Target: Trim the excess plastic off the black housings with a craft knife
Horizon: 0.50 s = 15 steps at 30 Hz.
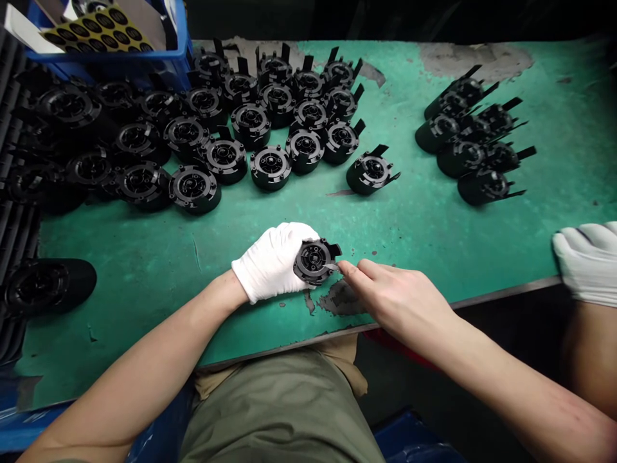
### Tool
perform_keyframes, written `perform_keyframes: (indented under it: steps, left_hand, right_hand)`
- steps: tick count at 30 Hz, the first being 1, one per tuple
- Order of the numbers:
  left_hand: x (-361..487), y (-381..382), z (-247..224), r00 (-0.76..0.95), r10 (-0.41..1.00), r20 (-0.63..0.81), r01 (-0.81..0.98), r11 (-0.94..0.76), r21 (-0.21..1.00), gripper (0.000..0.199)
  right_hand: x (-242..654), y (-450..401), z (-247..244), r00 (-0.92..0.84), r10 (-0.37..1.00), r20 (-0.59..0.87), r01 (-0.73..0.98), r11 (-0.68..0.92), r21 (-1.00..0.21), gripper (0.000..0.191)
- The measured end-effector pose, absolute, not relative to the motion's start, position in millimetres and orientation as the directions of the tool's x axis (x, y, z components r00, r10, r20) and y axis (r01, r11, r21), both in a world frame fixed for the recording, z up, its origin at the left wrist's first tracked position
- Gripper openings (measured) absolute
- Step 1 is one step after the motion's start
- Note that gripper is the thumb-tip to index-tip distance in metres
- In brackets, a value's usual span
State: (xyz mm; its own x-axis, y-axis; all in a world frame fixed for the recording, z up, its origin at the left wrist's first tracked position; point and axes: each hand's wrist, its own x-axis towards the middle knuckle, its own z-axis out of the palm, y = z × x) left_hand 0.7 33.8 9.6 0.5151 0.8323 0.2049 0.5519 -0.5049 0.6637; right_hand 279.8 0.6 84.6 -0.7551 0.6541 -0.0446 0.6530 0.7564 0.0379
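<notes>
Worn green workbench (144, 257) — white-gloved left hand (270, 262) holds a round black plastic part (313, 260); bare right hand (395, 302), fingers narrow, touches its thin silver tab (331, 266).

The left hand (272, 262) wears a white glove of thin cloth, and this glove finishes with a soft edge at the wrist. The right hand (395, 302) has no glove, so it is bare. The left forearm (144, 360) and the right forearm (520, 392) are also bare, and the right one has some small dark marks near the lower edge of the view. Over the lap is an olive-green cloth (274, 411), perhaps trousers, but this is hard to tell, and a beige cloth (344, 370) shows at its upper edge.
</notes>
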Motion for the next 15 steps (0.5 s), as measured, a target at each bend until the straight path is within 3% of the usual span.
perform_keyframes:
  steps: [3,5,10,15]
  left_hand:
    - [-0.9,32.5,7.0,0.447,0.858,0.254,0.554,-0.488,0.675,0.085]
    - [-1.1,29.2,3.4,0.347,0.883,0.316,0.574,-0.466,0.673,0.086]
    - [2.1,21.1,-1.6,0.273,0.882,0.384,0.541,-0.471,0.697,0.073]
    - [4.7,20.6,0.8,0.301,0.894,0.332,0.493,-0.444,0.748,0.066]
  right_hand:
    - [288.2,3.3,79.9,-0.674,0.729,0.120,0.713,0.685,-0.151,0.023]
    - [290.7,-2.8,74.4,-0.604,0.775,0.186,0.742,0.632,-0.222,0.022]
    - [286.1,-21.8,57.7,-0.575,0.788,0.221,0.778,0.610,-0.151,0.034]
    - [290.1,-2.6,51.4,-0.593,0.783,0.187,0.772,0.619,-0.147,0.038]
